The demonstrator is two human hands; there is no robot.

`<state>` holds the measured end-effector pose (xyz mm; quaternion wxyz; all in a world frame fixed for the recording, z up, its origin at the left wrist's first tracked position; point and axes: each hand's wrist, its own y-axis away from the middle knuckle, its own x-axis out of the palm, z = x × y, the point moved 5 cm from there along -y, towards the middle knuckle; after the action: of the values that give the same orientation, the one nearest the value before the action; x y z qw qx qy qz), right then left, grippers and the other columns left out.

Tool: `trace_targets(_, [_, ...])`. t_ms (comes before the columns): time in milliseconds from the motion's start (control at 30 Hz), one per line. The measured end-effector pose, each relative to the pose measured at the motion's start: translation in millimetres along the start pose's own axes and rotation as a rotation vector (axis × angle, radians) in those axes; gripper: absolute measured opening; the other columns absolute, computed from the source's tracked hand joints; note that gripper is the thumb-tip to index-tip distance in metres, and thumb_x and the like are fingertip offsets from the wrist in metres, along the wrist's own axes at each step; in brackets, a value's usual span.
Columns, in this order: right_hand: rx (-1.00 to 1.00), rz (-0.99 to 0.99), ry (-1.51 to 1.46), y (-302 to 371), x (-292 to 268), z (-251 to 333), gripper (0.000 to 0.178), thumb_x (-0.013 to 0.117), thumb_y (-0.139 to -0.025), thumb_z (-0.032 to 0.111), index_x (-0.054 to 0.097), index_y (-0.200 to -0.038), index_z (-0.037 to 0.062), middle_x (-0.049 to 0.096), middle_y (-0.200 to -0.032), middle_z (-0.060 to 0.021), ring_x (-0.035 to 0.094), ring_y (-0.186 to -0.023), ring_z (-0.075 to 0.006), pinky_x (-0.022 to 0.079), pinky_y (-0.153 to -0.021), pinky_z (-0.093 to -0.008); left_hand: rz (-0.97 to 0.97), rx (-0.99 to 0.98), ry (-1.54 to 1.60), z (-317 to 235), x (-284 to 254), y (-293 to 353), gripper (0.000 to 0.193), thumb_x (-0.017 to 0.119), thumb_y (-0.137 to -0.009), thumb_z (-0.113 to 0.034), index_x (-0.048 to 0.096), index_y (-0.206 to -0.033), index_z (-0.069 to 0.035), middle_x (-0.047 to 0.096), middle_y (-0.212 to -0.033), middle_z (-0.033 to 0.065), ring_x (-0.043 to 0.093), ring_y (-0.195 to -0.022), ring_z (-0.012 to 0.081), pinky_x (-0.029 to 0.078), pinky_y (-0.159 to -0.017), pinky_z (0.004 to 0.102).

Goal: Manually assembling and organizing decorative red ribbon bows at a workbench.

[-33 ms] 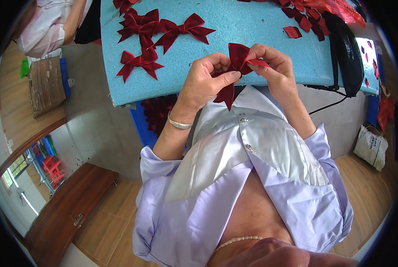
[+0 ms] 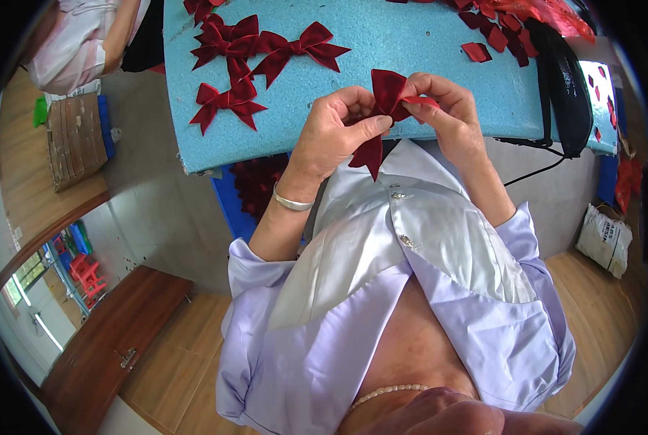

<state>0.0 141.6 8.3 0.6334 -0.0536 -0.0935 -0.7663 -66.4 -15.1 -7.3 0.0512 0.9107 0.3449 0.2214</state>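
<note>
Between my two hands is a dark red velvet bow [image 2: 388, 90], held just over the front edge of the blue table. My left hand [image 2: 336, 129] pinches it near the middle, its thumb lying across the knot, which is partly hidden. One tail of the bow hangs down below that thumb. With thumb and forefinger, my right hand [image 2: 451, 116] grips the loop or tail on the right side, where a brighter red underside shows. To the left on the table lie several finished-looking bows, among them one bow [image 2: 229, 105] nearest the edge and another bow [image 2: 301, 49] behind it.
Red fabric pieces [image 2: 504, 36] are scattered at the table's [image 2: 411, 43] far right, beside a black machine-like body [image 2: 567, 94] with a cable. Under the table, a blue bin [image 2: 229, 206] holds dark red material. Another person [image 2: 84, 43] is at the upper left.
</note>
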Motion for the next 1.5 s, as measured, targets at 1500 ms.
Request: trace_targets(1500, [0.107, 0.06, -0.053, -7, -14, -25, 0.012, 0.065, -0.085, 0.006, 0.063, -0.095, 0.0013, 0.062, -0.086, 0.0003, 0.05, -0.074, -0.0071, 0.039, -0.066, -0.0233, -0.014, -0.065, 0.066, 1, -1, -2, 0.024, 0.074, -0.081, 0.0, 0.067, -0.103, 0.001, 0.068, -0.091, 0.0033, 0.062, -0.081, 0.0079, 0.052, -0.076, 0.0221])
